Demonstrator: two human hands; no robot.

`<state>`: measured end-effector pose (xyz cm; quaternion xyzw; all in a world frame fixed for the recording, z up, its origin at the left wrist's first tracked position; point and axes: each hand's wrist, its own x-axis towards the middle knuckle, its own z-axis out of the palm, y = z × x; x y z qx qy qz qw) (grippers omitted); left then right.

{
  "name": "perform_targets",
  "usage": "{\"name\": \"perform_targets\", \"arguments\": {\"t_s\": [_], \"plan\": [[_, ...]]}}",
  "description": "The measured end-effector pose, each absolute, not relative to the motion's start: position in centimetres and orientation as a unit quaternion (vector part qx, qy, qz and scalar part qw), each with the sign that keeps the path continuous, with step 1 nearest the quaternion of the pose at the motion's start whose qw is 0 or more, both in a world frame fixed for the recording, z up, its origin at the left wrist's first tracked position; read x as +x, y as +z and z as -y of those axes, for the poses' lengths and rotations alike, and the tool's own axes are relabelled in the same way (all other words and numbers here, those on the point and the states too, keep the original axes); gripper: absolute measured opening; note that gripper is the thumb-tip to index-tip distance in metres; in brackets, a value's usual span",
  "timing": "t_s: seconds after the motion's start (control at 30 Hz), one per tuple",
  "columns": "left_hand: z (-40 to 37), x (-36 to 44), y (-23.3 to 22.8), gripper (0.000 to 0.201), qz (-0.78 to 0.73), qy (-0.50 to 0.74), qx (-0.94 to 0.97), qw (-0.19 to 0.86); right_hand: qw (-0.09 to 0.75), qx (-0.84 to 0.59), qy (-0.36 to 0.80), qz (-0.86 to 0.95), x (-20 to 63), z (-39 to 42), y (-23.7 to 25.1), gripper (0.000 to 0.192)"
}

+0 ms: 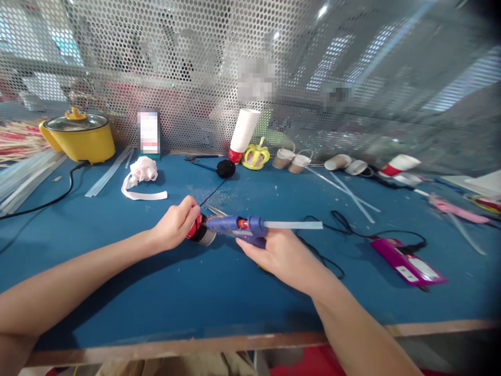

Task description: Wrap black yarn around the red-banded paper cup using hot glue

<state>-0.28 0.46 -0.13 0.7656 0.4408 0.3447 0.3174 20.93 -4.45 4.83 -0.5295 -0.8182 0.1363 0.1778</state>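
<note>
My left hand [177,222] is closed around a small red and black paper cup [203,236], tipped on its side above the table, with its pale end facing right. A thin black cord runs from this hand back to a black ball of cord [226,168]. In my right hand [279,256] is a blue glue gun [235,225], its nozzle pointing left and touching or very close to the cup. A translucent glue stick [293,225] juts out of the gun's rear. Behind the nozzle, a pointed metal blade [215,211] lies partly hidden.
At the back stand a yellow pot [88,138], a phone [148,133], stacked paper cups [245,133], a yellow crown-like piece [255,155] and small baskets [299,163]. White ribbon [144,171] lies left. To the right are a purple packet [407,261], black cable [342,224] and pink glue gun [456,209].
</note>
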Motion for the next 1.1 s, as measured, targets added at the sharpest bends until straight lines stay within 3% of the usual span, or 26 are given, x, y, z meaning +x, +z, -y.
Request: {"name": "perform_targets", "arguments": {"t_s": [0.33,1.1], "plan": [[-0.36,-0.48,-0.26,0.021,-0.427,0.333,0.787,0.297,0.215,-0.518,0.170,0.810,20.94,3.77,5.09,0.014],[-0.50,-0.52,-0.30,0.019,-0.414,0.337,0.796,0.286,0.210,-0.535,0.218,0.789,20.71,3.94,5.33,0.015]]}}
